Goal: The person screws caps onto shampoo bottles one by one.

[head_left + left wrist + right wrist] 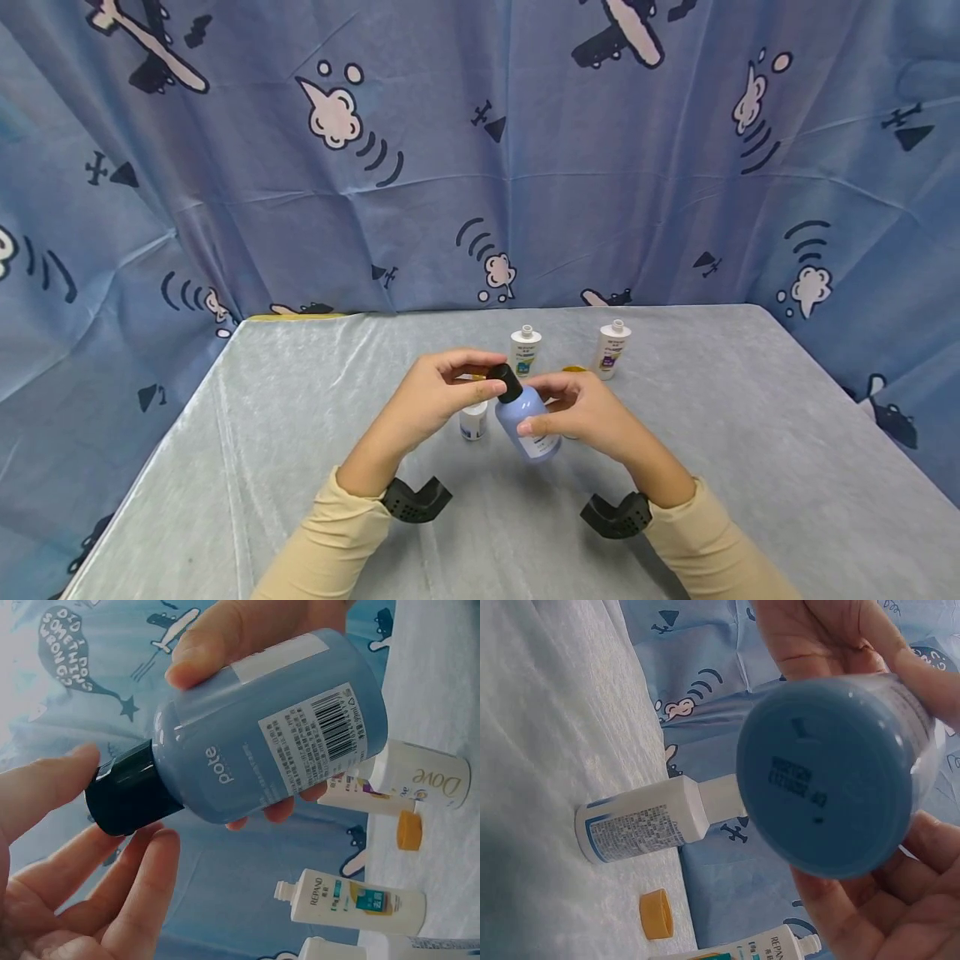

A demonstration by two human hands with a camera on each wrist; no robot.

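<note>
A blue bottle (528, 425) with a black cap (506, 383) is held tilted above the table, its base towards the right wrist camera. My left hand (435, 390) pinches the cap between thumb and fingers. The bottle's body is gripped by my right hand (594, 417), thumb on the near side and fingertips showing beyond the far side in the left wrist view. A printed label with a barcode (336, 724) faces the left wrist camera. Just beyond my left hand stands a small white bottle (473, 422), its upper part overlapped by the fingers.
Two white bottles with bare, narrow necks, one marked REPAND (525, 350) and one with a purple label (612, 346), stand farther back. A white Dove bottle (427, 775) and a yellow cap (409, 829) are nearby. A patterned curtain (480, 167) hangs behind the grey-covered table (300, 433).
</note>
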